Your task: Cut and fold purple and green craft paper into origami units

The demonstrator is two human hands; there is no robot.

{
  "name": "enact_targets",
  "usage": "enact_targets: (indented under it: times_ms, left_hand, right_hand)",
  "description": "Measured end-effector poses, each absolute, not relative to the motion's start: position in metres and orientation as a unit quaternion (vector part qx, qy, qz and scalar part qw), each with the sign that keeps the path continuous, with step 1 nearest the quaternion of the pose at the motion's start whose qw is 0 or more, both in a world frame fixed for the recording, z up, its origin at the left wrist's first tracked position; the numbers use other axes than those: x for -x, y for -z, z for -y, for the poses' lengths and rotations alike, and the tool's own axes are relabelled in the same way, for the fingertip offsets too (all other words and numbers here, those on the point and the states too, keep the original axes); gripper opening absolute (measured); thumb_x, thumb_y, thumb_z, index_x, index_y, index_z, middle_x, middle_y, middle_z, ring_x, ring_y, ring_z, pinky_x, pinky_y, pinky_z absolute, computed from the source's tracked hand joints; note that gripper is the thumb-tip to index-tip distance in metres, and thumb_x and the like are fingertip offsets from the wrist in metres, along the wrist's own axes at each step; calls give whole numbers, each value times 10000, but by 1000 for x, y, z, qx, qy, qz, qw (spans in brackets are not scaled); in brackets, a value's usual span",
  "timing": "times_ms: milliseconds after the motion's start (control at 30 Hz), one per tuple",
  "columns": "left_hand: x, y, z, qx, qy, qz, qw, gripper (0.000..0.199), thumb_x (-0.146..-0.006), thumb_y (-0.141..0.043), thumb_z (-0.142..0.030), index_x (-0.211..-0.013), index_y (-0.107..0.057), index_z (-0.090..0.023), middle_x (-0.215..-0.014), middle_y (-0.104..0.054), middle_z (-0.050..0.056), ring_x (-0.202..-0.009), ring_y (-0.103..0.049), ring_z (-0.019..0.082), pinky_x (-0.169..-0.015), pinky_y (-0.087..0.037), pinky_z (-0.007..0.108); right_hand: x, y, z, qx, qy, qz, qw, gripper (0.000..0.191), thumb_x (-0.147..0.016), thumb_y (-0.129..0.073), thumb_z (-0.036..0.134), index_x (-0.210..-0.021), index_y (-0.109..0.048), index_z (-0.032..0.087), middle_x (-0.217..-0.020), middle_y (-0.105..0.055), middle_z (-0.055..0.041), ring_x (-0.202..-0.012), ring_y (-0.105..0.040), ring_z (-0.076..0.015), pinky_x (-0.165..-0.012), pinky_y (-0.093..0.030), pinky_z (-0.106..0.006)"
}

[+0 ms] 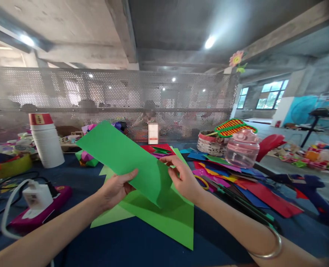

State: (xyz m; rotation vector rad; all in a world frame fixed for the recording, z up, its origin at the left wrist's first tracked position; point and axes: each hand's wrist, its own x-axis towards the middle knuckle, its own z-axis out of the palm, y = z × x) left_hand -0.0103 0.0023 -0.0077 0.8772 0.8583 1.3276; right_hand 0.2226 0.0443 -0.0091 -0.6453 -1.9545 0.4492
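Observation:
A green sheet of paper (120, 152) is held up at a slant in front of me. My left hand (117, 191) grips its lower left edge, thumb on top and fingers underneath. At the sheet's right end, my right hand (181, 176) pinches the edge, where the paper curls slightly. Below lie lighter green sheets (175, 226), overlapping on the dark blue table (103, 248). Behind the held sheet, red paper (164, 147) carries a small dark green folded piece (160, 150).
At left stand stacked paper cups (49, 144) and a purple power strip (61, 198) with a white plug. On the right are colored paper sheets (270, 196), a clear pink-lidded bottle (242, 150), a woven basket (211, 144) and a blue glue gun (306, 185). A perforated screen (175, 96) rises behind.

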Motion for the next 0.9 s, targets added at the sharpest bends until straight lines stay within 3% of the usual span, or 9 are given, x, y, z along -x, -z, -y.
enact_targets:
  times_ms: [100,200,400,567,633,767,900]
  left_hand:
    - [15,2,-8,-359,-597,-359,621,176,-879,-708,-141,-1049,-721,-97,-1095,-762,134,-889,-754,252,-827,-636,380]
    - [20,-1,-11,-349,-593,-352,634,137,-915,-660,-134,-1040,-704,-101,-988,-779,122,-800,-765,237,-798,-646,385]
    - [18,0,-10,-339,-615,-338,627,130,-927,-624,-87,-1021,-712,-106,-1031,-776,106,-796,-762,207,-767,-651,338]
    - [17,3,-8,-374,-596,-333,628,185,-852,-747,-136,-1035,-736,-113,-1158,-746,125,-937,-750,269,-832,-636,386]
    - [17,4,-7,-387,-590,-338,623,232,-814,-791,-152,-1036,-738,-112,-1194,-732,137,-982,-738,291,-852,-631,412]
    - [18,7,-6,-410,-582,-338,616,345,-747,-860,-192,-1060,-735,-116,-1250,-704,152,-1071,-704,329,-894,-616,453]
    - [20,10,-5,-441,-550,-332,627,431,-732,-879,-269,-1111,-727,-131,-1264,-694,157,-1189,-635,384,-960,-570,545]
  right_hand:
    - [-226,5,-40,243,-62,828,502,580,-743,-400,-52,-1205,-580,248,-1206,-557,-103,-1165,-553,-233,-972,-484,-422]
    - [-225,2,-34,237,34,846,477,606,-741,-445,-56,-1237,-585,263,-1261,-512,-113,-1214,-517,-270,-979,-475,-461]
    - [-224,0,-30,238,107,864,431,249,-815,-732,192,-1050,-722,274,-1345,-533,-89,-1265,-463,-326,-1011,-423,-531]
    - [-226,-1,-32,211,85,864,449,115,-851,-749,318,-937,-732,244,-1299,-569,-102,-1228,-500,-304,-1007,-425,-515]
    - [-225,-1,-32,211,51,862,459,220,-843,-752,391,-991,-707,234,-1299,-563,-118,-1235,-510,-303,-1014,-439,-504]
    - [-222,2,-29,252,-51,844,470,591,-828,-745,491,-1320,-545,231,-1369,-540,-157,-1290,-507,-307,-1062,-437,-482]
    - [-220,5,-29,317,-161,820,448,662,-871,-678,515,-1429,-452,239,-1383,-574,-160,-1263,-550,-328,-1024,-458,-503]
